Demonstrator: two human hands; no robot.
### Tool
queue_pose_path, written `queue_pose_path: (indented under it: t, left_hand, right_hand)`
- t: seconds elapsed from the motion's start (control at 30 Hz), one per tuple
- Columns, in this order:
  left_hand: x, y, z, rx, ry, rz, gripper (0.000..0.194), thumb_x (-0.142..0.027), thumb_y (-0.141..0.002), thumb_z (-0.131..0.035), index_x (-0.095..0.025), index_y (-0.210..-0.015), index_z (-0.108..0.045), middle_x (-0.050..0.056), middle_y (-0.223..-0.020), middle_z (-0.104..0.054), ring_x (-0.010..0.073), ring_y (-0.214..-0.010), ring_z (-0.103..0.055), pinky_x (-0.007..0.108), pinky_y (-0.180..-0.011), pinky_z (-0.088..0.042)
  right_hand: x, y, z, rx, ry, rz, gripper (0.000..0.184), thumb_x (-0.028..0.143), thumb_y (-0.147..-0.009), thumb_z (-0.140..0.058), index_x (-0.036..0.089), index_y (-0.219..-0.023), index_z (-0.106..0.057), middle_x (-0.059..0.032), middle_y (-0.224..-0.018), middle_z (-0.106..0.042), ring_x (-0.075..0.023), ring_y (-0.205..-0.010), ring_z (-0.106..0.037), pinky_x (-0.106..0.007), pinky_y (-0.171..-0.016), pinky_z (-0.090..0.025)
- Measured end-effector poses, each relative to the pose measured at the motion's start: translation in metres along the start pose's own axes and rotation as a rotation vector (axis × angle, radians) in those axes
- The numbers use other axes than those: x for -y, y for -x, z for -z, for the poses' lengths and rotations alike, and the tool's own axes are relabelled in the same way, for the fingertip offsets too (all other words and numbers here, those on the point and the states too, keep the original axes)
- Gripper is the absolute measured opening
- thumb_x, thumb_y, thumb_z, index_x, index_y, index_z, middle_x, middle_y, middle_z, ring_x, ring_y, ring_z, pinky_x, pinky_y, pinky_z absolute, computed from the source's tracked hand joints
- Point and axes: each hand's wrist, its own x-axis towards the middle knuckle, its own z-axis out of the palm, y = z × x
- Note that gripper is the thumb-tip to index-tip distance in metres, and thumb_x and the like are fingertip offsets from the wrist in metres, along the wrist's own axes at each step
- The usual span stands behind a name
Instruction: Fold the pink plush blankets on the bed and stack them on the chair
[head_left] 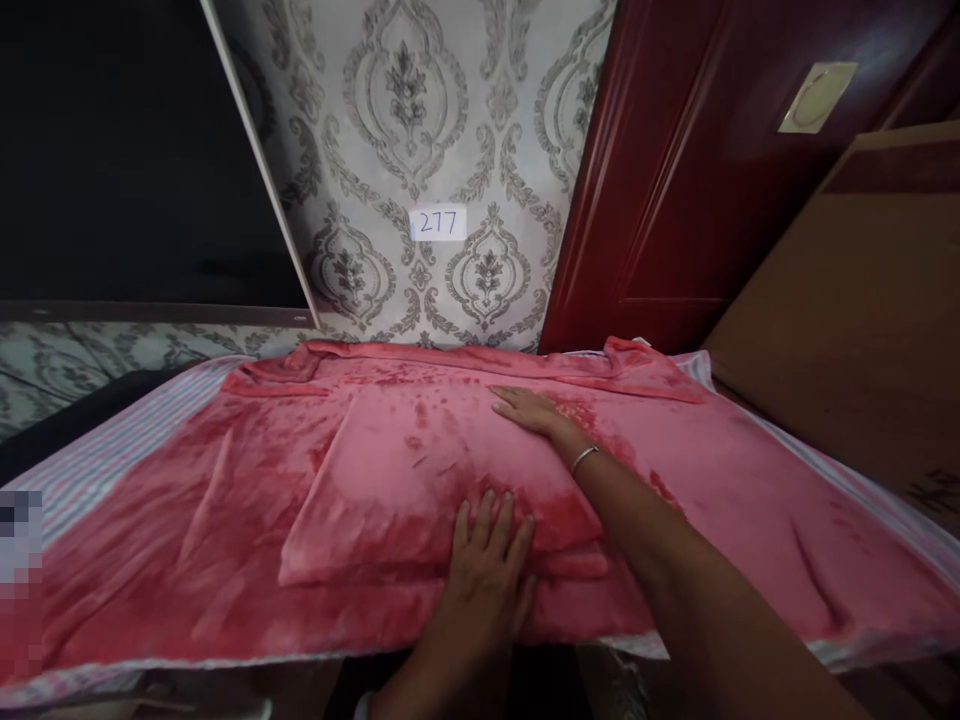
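A pink fleece blanket (225, 500) is spread over a table. On it lies a folded pink cloth (390, 470) of the same plush fabric. My left hand (487, 570) rests flat on the near edge of that folded piece, fingers spread. My right hand (529, 410) lies flat on its far right part, fingers stretched out toward the left. A thin silver bangle (583, 458) circles my right wrist. Neither hand grips anything.
A striped sheet (112, 440) shows under the blanket at the left and right edges. Behind stands patterned wallpaper with a white label reading 277 (438, 222). A dark red door (675, 180) is at right, a brown cabinet (862, 320) beside it, a dark screen (127, 150) at left.
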Motion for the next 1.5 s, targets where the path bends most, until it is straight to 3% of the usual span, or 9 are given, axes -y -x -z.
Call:
queue_pose_path:
  t: [0.3, 0.5, 0.7, 0.8, 0.9, 1.03, 1.17, 1.3, 1.5]
  left_hand:
    - [0.0, -0.001, -0.006, -0.078, -0.014, -0.01, 0.058, -0.044, -0.088, -0.06, -0.021, -0.141, -0.057, 0.012, -0.153, -0.052, 0.0356, -0.146, -0.035, 0.055, -0.122, -0.012]
    - [0.0, 0.0, -0.006, -0.053, 0.033, 0.016, 0.057, -0.044, -0.089, -0.062, -0.022, -0.142, -0.057, 0.012, -0.153, -0.052, 0.0346, -0.145, -0.037, 0.055, -0.121, -0.018]
    - [-0.001, -0.002, 0.0, -0.016, 0.025, 0.023, 0.057, -0.04, -0.09, -0.062, -0.022, -0.144, -0.055, 0.012, -0.153, -0.052, 0.0343, -0.145, -0.04, 0.056, -0.119, -0.025]
    - [0.0, -0.003, -0.001, -0.027, 0.026, 0.022, 0.057, -0.039, -0.089, -0.063, -0.022, -0.143, -0.056, 0.012, -0.153, -0.052, 0.0349, -0.144, -0.041, 0.057, -0.119, -0.026]
    - [0.003, -0.003, -0.003, -0.051, 0.036, 0.015, 0.059, -0.04, -0.088, -0.065, -0.022, -0.143, -0.056, 0.013, -0.152, -0.053, 0.0359, -0.143, -0.043, 0.058, -0.119, -0.026]
    - [0.0, -0.006, -0.002, -0.08, 0.041, 0.011, 0.06, -0.04, -0.087, -0.065, -0.02, -0.143, -0.056, 0.015, -0.153, -0.052, 0.0371, -0.142, -0.043, 0.059, -0.118, -0.027]
    - [-0.02, -0.021, 0.003, -0.059, 0.08, -0.024, 0.052, -0.038, -0.091, -0.06, -0.018, -0.139, -0.059, 0.014, -0.145, -0.059, 0.0353, -0.141, -0.045, 0.062, -0.12, -0.023]
    - [-0.043, -0.035, -0.004, 0.016, 0.101, -0.063, 0.056, -0.041, -0.094, -0.056, -0.014, -0.143, -0.054, 0.015, -0.143, -0.06, 0.0349, -0.137, -0.049, 0.06, -0.117, -0.03]
    - [-0.048, -0.028, -0.027, 0.004, 0.047, -0.093, 0.049, -0.044, -0.097, -0.051, -0.018, -0.137, -0.06, 0.014, -0.144, -0.059, 0.0356, -0.14, -0.045, 0.059, -0.115, -0.032]
  right_hand:
    - [-0.005, -0.001, -0.013, -0.089, -0.006, 0.003, 0.065, 0.065, -0.103, -0.032, 0.033, -0.159, -0.035, -0.0043, -0.165, -0.034, -0.031, -0.151, -0.03, -0.056, -0.123, -0.022]
    - [0.001, 0.003, -0.006, -0.06, -0.001, -0.048, 0.065, 0.066, -0.102, -0.031, 0.036, -0.16, -0.031, -0.0021, -0.167, -0.029, -0.0325, -0.153, -0.025, -0.06, -0.124, -0.017]
    - [0.006, 0.012, 0.012, -0.029, -0.052, -0.094, 0.068, 0.064, -0.103, -0.032, 0.032, -0.163, -0.025, -0.0041, -0.17, -0.015, -0.0305, -0.157, -0.011, -0.061, -0.125, -0.01]
    - [0.001, 0.032, 0.017, -0.129, -0.087, -0.072, 0.068, 0.06, -0.104, -0.03, 0.028, -0.164, -0.023, -0.0045, -0.171, -0.012, -0.0287, -0.158, -0.007, -0.059, -0.126, -0.009]
    - [-0.005, 0.065, 0.012, -0.199, -0.097, 0.027, 0.068, 0.062, -0.104, -0.03, 0.027, -0.162, -0.03, -0.0058, -0.169, -0.019, -0.0279, -0.157, -0.012, -0.056, -0.127, -0.011]
    - [-0.004, 0.114, -0.007, -0.194, -0.168, 0.213, 0.07, 0.07, -0.101, -0.03, 0.029, -0.156, -0.043, -0.0058, -0.166, -0.03, -0.0275, -0.155, -0.023, -0.054, -0.127, -0.016]
    - [0.005, 0.142, -0.019, -0.14, -0.361, 0.322, 0.074, 0.075, -0.1, -0.023, 0.029, -0.151, -0.05, -0.0051, -0.162, -0.04, -0.0231, -0.152, -0.031, -0.048, -0.127, -0.02]
    - [0.01, 0.142, -0.018, -0.148, -0.479, 0.282, 0.076, 0.073, -0.101, -0.018, 0.026, -0.152, -0.049, -0.0056, -0.159, -0.044, -0.0222, -0.151, -0.034, -0.047, -0.128, -0.021]
    - [0.009, 0.117, -0.022, -0.067, -0.1, 0.201, 0.06, 0.06, -0.105, -0.033, 0.031, -0.157, -0.04, -0.0037, -0.168, -0.025, -0.0286, -0.157, -0.014, -0.058, -0.126, -0.009]
